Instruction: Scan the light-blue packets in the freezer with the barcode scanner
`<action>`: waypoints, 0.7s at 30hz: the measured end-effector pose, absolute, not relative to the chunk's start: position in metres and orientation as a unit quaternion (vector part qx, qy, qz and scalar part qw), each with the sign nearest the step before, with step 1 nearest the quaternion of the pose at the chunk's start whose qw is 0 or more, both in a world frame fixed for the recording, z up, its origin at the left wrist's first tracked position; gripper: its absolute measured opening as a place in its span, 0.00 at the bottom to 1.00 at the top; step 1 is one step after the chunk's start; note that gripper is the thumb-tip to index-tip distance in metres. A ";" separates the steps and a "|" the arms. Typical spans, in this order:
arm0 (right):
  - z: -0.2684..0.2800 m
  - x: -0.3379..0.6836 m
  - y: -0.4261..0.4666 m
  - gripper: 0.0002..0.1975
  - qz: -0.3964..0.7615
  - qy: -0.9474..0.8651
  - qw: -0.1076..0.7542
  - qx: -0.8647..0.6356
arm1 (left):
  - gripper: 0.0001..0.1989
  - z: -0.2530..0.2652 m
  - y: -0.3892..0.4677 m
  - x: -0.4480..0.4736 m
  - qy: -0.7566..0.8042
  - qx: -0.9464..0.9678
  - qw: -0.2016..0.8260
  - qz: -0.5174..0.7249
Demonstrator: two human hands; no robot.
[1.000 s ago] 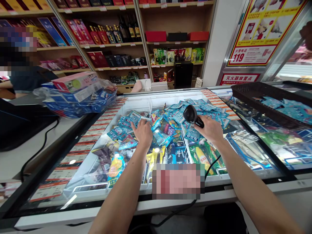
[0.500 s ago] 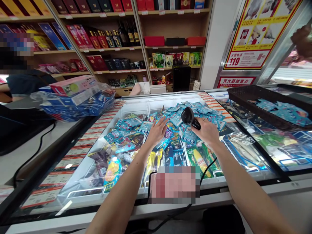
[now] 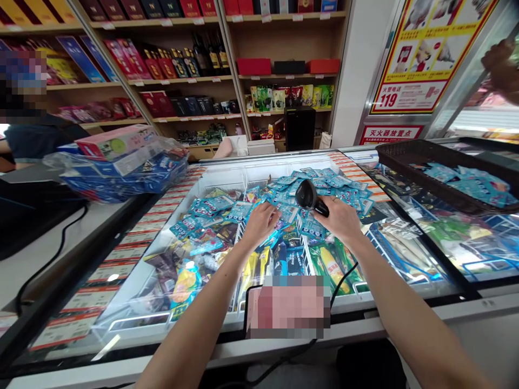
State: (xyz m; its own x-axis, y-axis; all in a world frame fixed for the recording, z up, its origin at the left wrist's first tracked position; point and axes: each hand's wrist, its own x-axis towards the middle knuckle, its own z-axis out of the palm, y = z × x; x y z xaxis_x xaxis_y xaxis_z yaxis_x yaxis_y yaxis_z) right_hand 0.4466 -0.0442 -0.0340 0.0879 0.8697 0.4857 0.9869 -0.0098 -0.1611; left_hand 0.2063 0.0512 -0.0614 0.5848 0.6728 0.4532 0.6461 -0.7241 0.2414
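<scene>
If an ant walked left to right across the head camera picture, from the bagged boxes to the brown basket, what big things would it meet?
The bagged boxes, the left hand, the black scanner, the right hand holding it, the brown basket.

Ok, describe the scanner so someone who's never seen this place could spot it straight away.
Find the glass-topped freezer in the middle, then the pile of blue packets toward its far side. Over that pile, the right hand grips the scanner. It is black with a rounded head, unlike the flat packets below it.
</scene>
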 end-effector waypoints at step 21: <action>-0.037 0.431 -0.049 0.20 -0.132 -0.759 0.179 -0.612 | 0.27 -0.077 0.062 0.187 0.463 0.734 0.243 0.432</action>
